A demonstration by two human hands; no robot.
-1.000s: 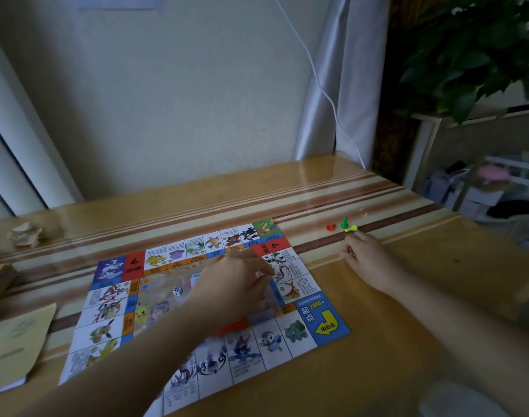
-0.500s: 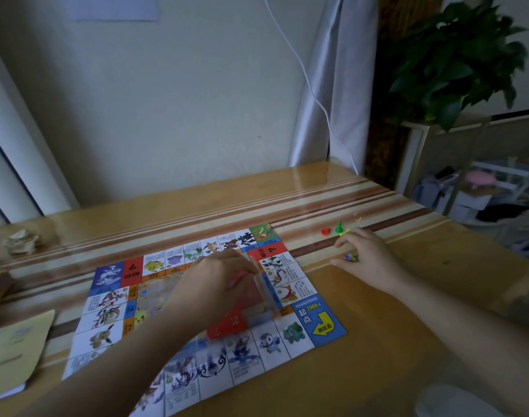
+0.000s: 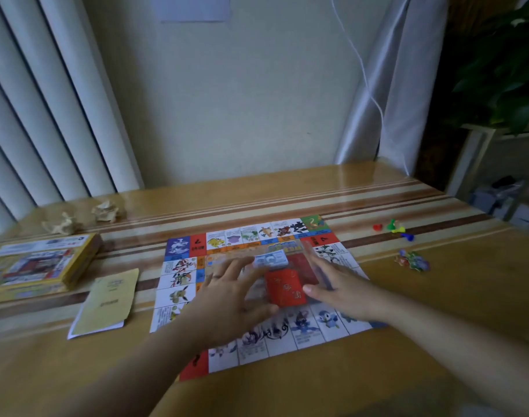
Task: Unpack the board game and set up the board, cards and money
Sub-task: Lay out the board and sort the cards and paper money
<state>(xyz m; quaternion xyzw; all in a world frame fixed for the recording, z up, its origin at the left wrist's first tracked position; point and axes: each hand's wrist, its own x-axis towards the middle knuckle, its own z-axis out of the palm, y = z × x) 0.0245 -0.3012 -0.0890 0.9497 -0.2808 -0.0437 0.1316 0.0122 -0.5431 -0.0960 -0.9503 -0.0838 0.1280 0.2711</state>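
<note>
**Both hands now on the card pack**

The right hand [image 3: 344, 284] has left the little coloured plastic pawns [image 3: 394, 228] and come to the clear plastic pack of red cards [image 3: 284, 285] in the middle of the colourful paper game board [image 3: 257, 296]; the left hand [image 3: 230, 293] presses its other side; both hands lie flat, fingers straight, squeezing the pack between them; the cards look ready to come out next; the yellow cardboard game box [image 3: 43, 263] sits far left of the board.

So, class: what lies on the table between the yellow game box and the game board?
In the head view, a pale yellow booklet lies flat between the yellow game box and the game board, apart from both; otherwise bare table.
</note>
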